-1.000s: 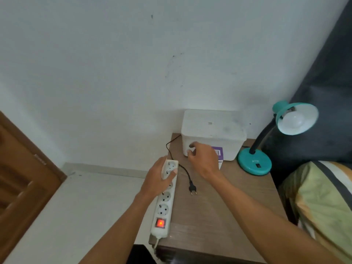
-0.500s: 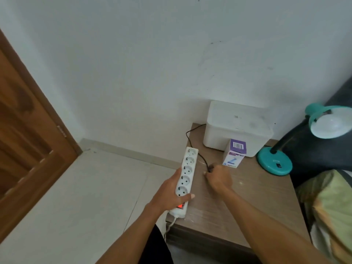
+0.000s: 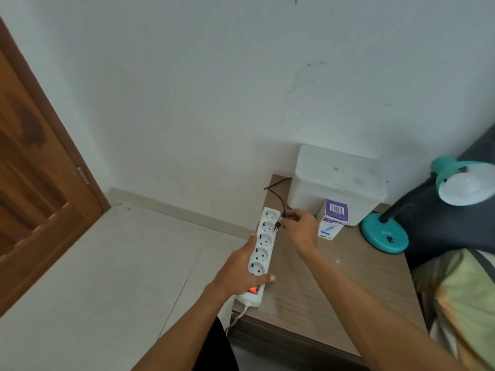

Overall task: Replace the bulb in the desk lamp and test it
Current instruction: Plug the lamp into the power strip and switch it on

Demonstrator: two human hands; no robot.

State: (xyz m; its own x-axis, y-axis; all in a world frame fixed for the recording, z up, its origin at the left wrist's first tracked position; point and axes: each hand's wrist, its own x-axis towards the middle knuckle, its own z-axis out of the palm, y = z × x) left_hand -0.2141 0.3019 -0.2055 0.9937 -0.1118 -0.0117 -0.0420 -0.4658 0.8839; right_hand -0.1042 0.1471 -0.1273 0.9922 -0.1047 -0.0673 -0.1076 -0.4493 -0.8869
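White power strip point(image 3: 262, 253) is clamped near its lit switch by the left hand point(image 3: 238, 274) on the bedside table's point(image 3: 334, 290) edge, so the right hand point(image 3: 298, 227), pinching the black plug point(image 3: 277, 226) over the second socket, should line its pins up squarely and press straight down, with the teal desk lamp point(image 3: 417, 207) standing well right.

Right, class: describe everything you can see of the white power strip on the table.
The power strip is a long white plastic bar with five round sockets in a row and a red switch glowing at its near end, where a white cord leaves. It lies along the left edge of the table. The left hand grips its near half. The right hand holds a black plug at the second socket from the far end; whether it is seated is unclear.
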